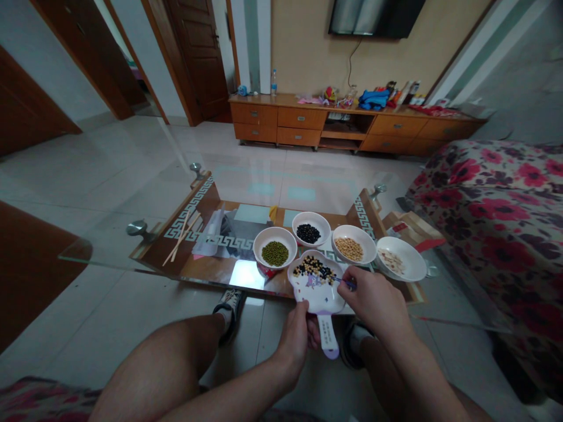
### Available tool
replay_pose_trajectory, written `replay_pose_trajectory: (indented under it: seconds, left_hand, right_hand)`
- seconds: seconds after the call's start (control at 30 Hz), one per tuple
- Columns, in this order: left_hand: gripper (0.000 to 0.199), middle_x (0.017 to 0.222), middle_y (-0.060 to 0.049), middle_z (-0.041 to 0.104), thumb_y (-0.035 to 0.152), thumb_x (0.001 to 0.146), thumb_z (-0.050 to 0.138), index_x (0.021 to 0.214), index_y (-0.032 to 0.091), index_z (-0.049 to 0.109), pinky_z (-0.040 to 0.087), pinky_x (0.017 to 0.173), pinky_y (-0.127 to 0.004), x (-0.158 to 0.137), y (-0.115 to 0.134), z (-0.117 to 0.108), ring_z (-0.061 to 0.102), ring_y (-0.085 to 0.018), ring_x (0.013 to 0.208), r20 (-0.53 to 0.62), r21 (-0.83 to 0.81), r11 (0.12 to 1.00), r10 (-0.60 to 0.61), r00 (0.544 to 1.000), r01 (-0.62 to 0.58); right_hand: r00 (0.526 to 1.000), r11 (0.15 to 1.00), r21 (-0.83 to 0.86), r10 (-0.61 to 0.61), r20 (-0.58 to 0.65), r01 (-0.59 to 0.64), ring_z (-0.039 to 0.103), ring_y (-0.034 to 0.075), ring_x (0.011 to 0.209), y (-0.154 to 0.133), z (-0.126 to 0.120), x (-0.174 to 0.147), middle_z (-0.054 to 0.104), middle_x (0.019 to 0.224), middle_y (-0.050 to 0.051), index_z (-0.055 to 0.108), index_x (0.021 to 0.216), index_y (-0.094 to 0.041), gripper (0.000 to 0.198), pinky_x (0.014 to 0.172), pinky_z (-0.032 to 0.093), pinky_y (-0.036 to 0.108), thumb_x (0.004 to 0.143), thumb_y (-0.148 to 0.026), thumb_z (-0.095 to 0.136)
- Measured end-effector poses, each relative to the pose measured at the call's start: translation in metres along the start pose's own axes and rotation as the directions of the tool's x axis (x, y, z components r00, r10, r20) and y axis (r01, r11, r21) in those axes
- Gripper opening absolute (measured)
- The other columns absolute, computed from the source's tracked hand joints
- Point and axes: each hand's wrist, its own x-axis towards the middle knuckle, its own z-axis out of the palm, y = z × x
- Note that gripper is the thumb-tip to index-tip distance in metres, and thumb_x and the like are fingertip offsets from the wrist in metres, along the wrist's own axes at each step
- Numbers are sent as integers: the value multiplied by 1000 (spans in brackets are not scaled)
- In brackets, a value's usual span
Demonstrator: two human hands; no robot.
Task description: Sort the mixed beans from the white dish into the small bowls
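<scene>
The left hand [294, 337] is partly closed on the near edge of a white plate [325, 302], beside its handle [328, 337]. The thumb lies on the rim, and the other fingers are curled below. The plate is at the near edge of the glass table [109, 246], with the handle pointing toward the person; whether the plate also rests on the glass, one cannot tell. The right hand [376, 299] is almost closed, and between the thumb and the finger it pinches a thin dark stick [350, 285]. The tip of this stick is at the mixed beans [313, 268], black and yellow, which lie in the far half of the plate.

Around the plate, four white bowls stand in a curve. From left to right, they contain green beans [275, 254], black beans [308, 233], yellow beans [349, 248] and some pale pieces [390, 261], too small to recognise. Behind the last bowl there is a brown paper bag [409, 230]. Well apart, toward the left, the chopsticks [181, 240] are seen.
</scene>
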Motion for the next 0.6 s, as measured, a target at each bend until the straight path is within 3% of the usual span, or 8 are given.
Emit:
replay_pose_trajectory:
  seconds: [0.6]
  left_hand:
    - [66,45,-2,48,82,65,38,54,19,53,31,50,-28,-3,2,0,43,-12,42,-2,-12,1000,13,1000,-13]
  right_hand:
    - [1000,1000,-14,-21,1,21,64,19,71,-2,7,2,70,79,4,66,84,-25,19,53,25,26,84,-36,51]
